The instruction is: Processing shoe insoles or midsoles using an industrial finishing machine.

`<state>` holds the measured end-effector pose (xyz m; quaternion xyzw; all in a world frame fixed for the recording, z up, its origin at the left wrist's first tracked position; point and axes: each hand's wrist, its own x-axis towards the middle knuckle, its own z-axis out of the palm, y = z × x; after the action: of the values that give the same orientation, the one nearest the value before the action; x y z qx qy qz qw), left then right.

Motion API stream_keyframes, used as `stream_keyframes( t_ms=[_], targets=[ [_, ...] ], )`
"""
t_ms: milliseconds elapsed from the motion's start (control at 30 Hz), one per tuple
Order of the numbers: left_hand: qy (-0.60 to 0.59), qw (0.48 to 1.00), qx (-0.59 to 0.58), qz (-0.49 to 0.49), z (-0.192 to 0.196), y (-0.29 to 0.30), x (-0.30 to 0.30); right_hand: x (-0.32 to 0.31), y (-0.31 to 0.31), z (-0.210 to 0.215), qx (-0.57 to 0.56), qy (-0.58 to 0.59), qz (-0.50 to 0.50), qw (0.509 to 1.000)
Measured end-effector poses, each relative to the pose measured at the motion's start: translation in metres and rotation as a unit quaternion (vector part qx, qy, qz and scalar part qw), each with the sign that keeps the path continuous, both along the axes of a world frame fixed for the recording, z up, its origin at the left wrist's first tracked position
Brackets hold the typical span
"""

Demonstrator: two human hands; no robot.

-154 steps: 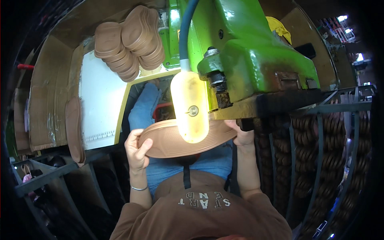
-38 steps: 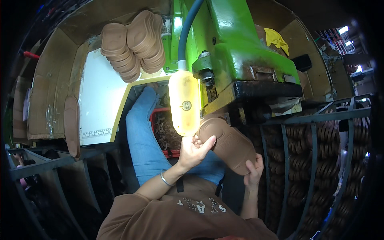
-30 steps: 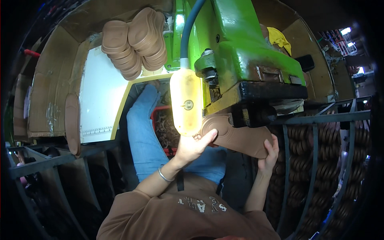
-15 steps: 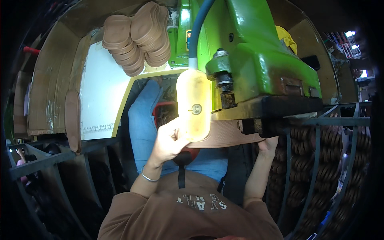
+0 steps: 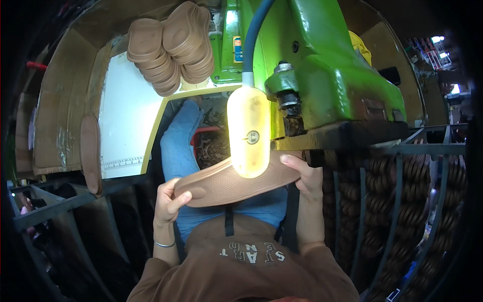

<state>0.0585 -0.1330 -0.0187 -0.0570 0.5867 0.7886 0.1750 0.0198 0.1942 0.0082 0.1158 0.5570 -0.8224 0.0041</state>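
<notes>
A brown shoe sole (image 5: 216, 191) with a textured face stretches between my two hands, tilted up toward the right. My left hand (image 5: 171, 201) grips its left end, thumb on top. At the other end my right hand (image 5: 303, 173) pinches it, thumb over the near face. The yellow glowing lamp (image 5: 249, 133) hangs in front of the sole and hides part of it. Just right of the lamp stands the green machine (image 5: 334, 75), its dark lower head close above my right hand.
Stacks of brown soles (image 5: 173, 50) lie on the white table (image 5: 126, 121) at the upper left. Another sole (image 5: 90, 153) leans at the cardboard's edge. A red container (image 5: 211, 146) with brown scraps sits below. Racks (image 5: 397, 201) of soles fill the right side.
The sole has moved left and toward me, out from under the machine head. My left hand shifted left and down to its end; my right hand came left with it.
</notes>
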Motion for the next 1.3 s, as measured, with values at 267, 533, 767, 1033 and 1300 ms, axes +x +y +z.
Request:
stream_keyframes(
  t_ms=[267,533,767,1033,1300],
  targets=[
    [0.108,0.979,-0.091,-0.145,0.035,0.084,-0.039,-0.025,-0.036,0.026,0.065,0.065,0.066,0.994],
    [0.144,0.984,-0.096,-0.038,0.019,0.138,-0.044,0.077,-0.024,-0.034,0.077,-0.072,0.154,0.982],
    [0.075,0.997,-0.006,0.018,0.007,0.142,-0.022,0.155,0.035,-0.047,0.104,-0.138,0.126,0.977],
    [0.153,0.988,-0.025,0.016,0.019,0.162,-0.046,0.139,0.044,-0.05,0.137,-0.167,0.174,0.961],
    [0.202,0.972,-0.113,-0.041,0.013,0.136,-0.056,0.145,-0.031,-0.054,0.045,-0.164,0.224,0.96]
  ],
)
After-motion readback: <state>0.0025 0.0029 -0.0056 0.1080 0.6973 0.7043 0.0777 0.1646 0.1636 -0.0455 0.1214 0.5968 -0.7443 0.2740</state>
